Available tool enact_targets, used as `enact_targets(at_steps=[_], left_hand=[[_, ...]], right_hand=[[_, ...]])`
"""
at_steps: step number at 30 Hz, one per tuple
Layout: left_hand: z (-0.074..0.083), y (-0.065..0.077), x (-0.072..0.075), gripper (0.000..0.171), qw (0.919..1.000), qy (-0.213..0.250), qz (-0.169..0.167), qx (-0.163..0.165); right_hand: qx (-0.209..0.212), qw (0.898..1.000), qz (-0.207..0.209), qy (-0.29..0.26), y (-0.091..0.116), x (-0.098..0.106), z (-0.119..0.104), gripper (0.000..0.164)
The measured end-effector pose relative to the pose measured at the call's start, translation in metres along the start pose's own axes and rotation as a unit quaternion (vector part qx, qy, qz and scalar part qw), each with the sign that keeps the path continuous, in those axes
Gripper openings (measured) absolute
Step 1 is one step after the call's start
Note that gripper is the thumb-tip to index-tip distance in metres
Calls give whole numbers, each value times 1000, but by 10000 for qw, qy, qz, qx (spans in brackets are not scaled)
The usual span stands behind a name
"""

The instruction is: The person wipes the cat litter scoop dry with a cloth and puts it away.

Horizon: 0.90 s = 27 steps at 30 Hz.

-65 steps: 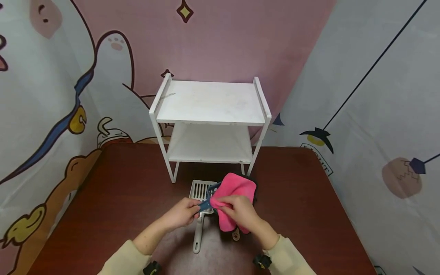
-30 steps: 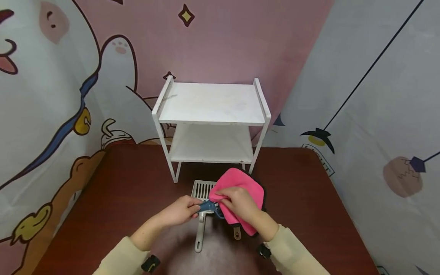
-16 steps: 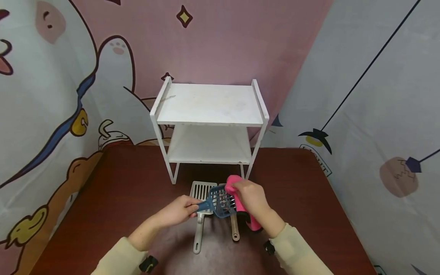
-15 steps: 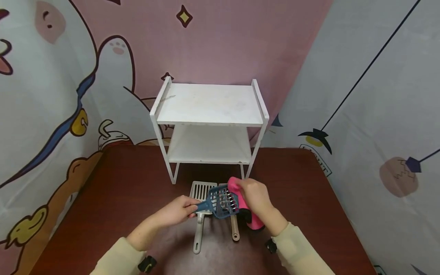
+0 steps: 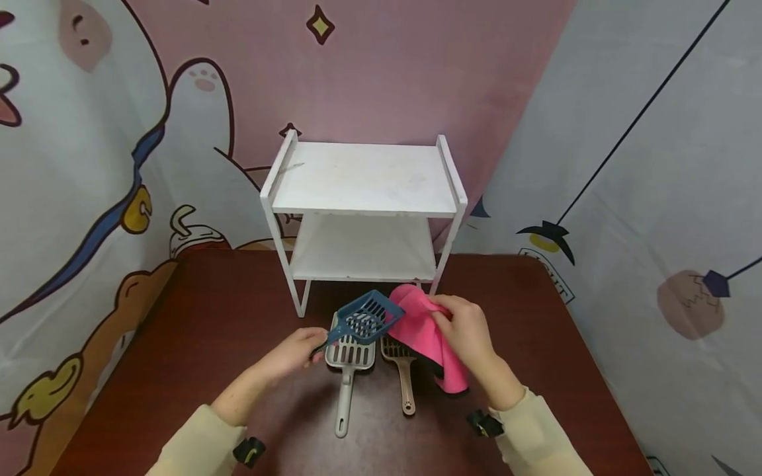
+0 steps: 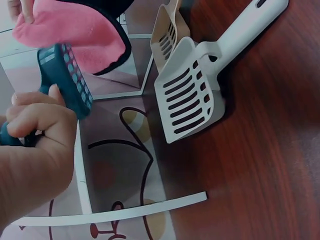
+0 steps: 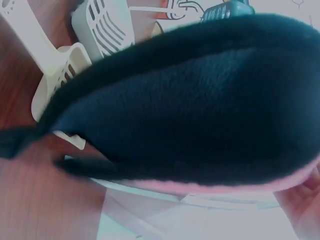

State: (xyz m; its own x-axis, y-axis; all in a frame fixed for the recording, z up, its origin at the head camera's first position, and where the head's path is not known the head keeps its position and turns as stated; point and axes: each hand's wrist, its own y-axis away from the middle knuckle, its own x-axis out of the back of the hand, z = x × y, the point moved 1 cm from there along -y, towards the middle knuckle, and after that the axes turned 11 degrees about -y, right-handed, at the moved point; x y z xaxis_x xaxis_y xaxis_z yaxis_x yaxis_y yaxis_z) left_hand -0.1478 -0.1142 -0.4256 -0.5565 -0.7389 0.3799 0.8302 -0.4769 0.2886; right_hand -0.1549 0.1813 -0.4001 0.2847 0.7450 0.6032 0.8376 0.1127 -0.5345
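My left hand [image 5: 292, 355] grips the handle of a blue slotted litter scoop [image 5: 370, 316], raised above the table with its head pointing to the upper right. In the head view the cloth's edge meets the scoop head; I cannot tell whether they touch. My right hand [image 5: 469, 332] pinches a pink cloth [image 5: 425, 334] with dark backing and edging, which hangs down. That dark side of the cloth [image 7: 200, 110] fills most of the right wrist view. Under the blue scoop lies a pale grey litter scoop [image 6: 185, 95]. A beige scoop [image 5: 405, 380] lies to its right, partly covered by the cloth.
A white two-tier shelf [image 5: 363, 178] stands at the back of the dark red-brown table [image 5: 226, 317], just behind the scoops. Printed cartoon sheets [image 5: 417, 66] hang behind and at both sides.
The cloth has come off the blue scoop's head and moved right with my right hand. The blue scoop has risen and tilted upward. Both lying scoops show more now.
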Motion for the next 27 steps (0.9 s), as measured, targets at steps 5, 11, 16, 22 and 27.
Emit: enact_targets(at_steps=[5,11,16,22,27], left_hand=[[-7,-3,-1,30,9976,529,12,442],[-9,-4,-11,32,9922,1049,-153,652],[-2,-10,-26,32,9877,1354,-504,591],[-1,-9,-31,33,9873,1296,-796,454],[-5,-3,-31,23,9842,1447,-902,487]], right_hand=[[239,9971,713,-122,2,-3,-5,19],[495,9964,680,-76,9,-23,-19,21],[868,9956,364,39,18,-50,-31,22],[959,9928,679,226,18,-61,-25,22],[488,9950,807,336,14,-54,-2,21]])
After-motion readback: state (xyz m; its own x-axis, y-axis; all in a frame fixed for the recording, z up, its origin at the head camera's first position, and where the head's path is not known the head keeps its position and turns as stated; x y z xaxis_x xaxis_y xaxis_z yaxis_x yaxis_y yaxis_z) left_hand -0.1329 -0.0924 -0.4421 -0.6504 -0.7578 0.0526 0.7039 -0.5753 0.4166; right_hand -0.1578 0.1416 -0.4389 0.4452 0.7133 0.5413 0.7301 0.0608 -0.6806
